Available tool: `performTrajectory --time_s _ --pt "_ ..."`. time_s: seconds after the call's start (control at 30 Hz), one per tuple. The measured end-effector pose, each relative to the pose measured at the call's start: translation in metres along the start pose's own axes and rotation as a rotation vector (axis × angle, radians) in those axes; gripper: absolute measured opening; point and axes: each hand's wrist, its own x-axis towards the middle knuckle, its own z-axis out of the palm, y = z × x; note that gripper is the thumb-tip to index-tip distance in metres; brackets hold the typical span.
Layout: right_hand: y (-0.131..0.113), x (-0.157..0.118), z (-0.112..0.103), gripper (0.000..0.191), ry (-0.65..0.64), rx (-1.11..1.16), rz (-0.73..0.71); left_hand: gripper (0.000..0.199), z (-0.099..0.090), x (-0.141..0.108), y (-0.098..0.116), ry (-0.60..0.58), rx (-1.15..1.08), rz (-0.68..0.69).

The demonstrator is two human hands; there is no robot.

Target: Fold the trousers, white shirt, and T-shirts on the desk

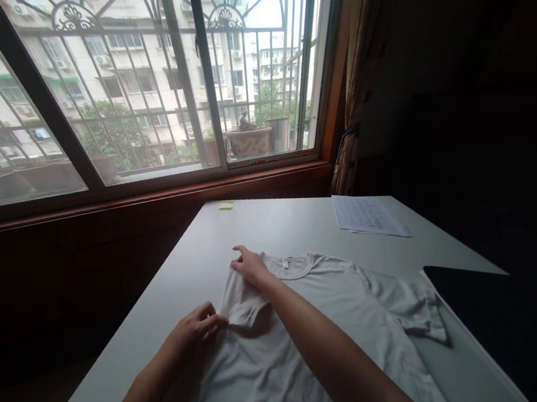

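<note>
A white short-sleeved T-shirt (332,311) lies spread and wrinkled on the table, its round collar toward the window. My left hand (204,320) pinches the shirt's left edge, where the left sleeve (246,309) is folded inward over the body. At the left shoulder, beside the collar, my right hand (250,264) has its fingers on the cloth, gripping it, with one finger sticking out. My right forearm crosses over the chest of the shirt. The other sleeve (419,310) stretches out to the right, creased. The shirt's hem runs out of view at the bottom.
The white table (162,294) stands below a barred window (134,80). Papers (369,215) lie at its back right, a yellow sticky note (226,205) at the back edge. A dark flat object (482,318) is on the right. A tied curtain (349,118) hangs beside the window.
</note>
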Motion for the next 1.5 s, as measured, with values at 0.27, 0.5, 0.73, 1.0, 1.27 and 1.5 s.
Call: performTrajectory --time_s 0.27,0.5,0.73,1.0,1.27,1.5 --pt "-0.021 -0.052 -0.033 0.023 0.044 -0.167 -0.254 0.030 -0.011 0.002 0.012 0.102 0.010 0.027" --pt "-0.019 -0.134 -0.045 0.027 -0.133 -0.350 -0.583 0.051 -0.007 0.001 0.007 0.144 0.018 0.029" --pt "-0.023 -0.156 -0.031 0.010 -0.071 -0.629 -0.602 0.050 0.003 0.002 0.001 0.165 0.041 0.029" --pt "-0.037 -0.164 -0.040 0.011 -0.061 -0.634 -0.664 0.044 -0.005 0.001 0.006 0.097 0.083 0.010" --pt "-0.023 -0.171 -0.040 0.010 -0.137 -0.588 -0.646 0.029 0.001 0.010 -0.004 0.104 0.152 -0.021" --pt "-0.008 -0.187 -0.027 0.047 -0.167 -0.419 -0.628 0.048 0.013 0.061 0.003 -0.028 0.234 0.073"
